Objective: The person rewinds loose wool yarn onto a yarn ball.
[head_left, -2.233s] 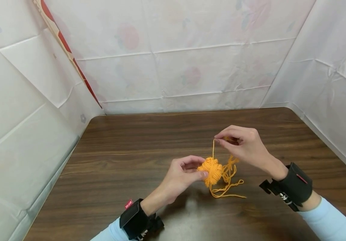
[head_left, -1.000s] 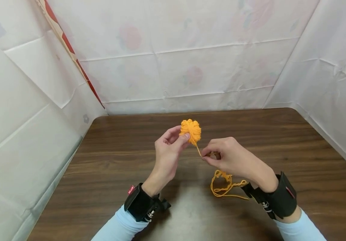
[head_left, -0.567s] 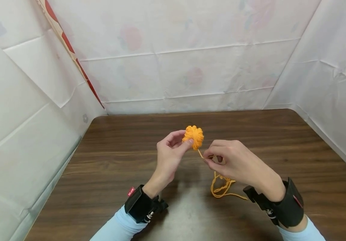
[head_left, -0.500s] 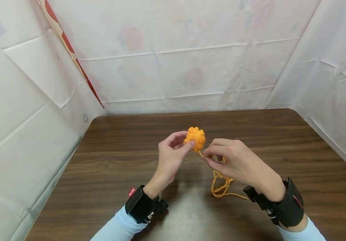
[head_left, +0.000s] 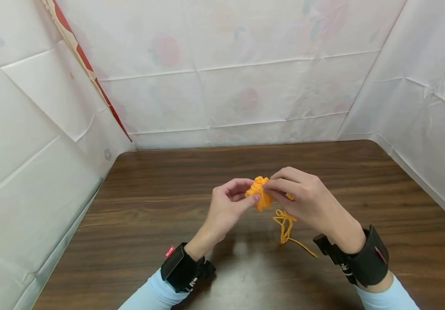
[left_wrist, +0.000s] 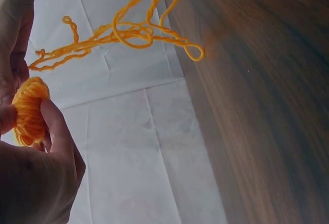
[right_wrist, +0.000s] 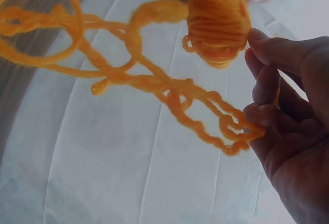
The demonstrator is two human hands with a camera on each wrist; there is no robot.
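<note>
A small ball of orange yarn [head_left: 260, 194] is held above the wooden table [head_left: 149, 224], roughly at the centre of the head view; it is compactly wound, with parallel strands visible on its surface in the right wrist view [right_wrist: 218, 21]. A loose yarn tail [head_left: 284, 221] is seen to hang from the ball toward 5 o'clock, forming kinked loops, with its free end lying on the table. In the left wrist view the ball [left_wrist: 30, 110] is shown pinched between thumb and fingertips, and the looped tail [left_wrist: 128, 31] is seen at 1 o'clock from it. The left hand [head_left: 228, 206] is positioned at 9 o'clock of the ball, its thumb and fingers curled and closed upon the ball. The right hand [head_left: 307, 200] is positioned at 3 o'clock of the ball, with curled fingers closed on the strand right at the ball; a kinked loop of the tail [right_wrist: 221, 118] is held against the fingers [right_wrist: 267, 113] in the right wrist view. Black wrist straps [head_left: 366, 260] are worn on both forearms. The table is enclosed at 9, 12 and 3 o'clock by white sheeting [head_left: 226, 86].
</note>
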